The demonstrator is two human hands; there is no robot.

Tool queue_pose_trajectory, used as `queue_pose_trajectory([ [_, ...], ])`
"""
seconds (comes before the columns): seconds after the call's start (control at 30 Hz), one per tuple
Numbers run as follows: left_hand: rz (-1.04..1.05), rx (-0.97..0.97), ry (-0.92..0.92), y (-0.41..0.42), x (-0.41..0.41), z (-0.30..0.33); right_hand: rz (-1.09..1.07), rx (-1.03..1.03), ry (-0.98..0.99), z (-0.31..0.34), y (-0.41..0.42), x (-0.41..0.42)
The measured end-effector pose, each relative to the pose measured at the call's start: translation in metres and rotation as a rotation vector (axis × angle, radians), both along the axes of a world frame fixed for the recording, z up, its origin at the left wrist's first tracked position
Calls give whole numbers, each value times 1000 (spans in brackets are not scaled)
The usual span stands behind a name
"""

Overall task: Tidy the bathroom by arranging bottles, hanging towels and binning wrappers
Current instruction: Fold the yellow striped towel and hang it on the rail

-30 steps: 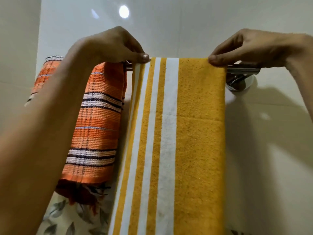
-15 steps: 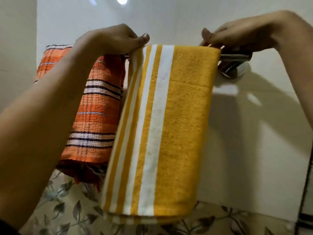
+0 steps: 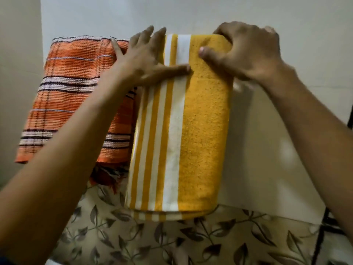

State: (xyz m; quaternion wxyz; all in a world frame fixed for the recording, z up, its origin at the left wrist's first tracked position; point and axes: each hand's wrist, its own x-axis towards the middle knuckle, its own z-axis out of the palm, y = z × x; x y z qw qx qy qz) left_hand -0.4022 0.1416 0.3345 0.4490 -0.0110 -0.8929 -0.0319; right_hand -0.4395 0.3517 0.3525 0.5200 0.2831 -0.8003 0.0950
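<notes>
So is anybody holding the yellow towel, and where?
Yes. The right hand grips the yellow towel at its top right corner; the left hand presses flat on it.

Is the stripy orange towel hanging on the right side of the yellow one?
No, the orange striped towel hangs left of the yellow-and-white striped towel.

single head-worn view, facing forward at the wall, close to the hanging yellow towel (image 3: 200, 121), arms reaching in
</notes>
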Motion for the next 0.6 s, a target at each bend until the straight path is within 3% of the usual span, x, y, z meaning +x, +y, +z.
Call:
queue_pose_trajectory([
  [0.2,44,-158,111,23,-6,-83,-58,141,91,-85,-18,-13],
  [0.43,138,-178,-89,36,-21,-232,-52,190,-11,-251,-28,-34],
  [0.6,175,-124,-239,39,-20,-292,8,238,-168,-315,-28,-33],
])
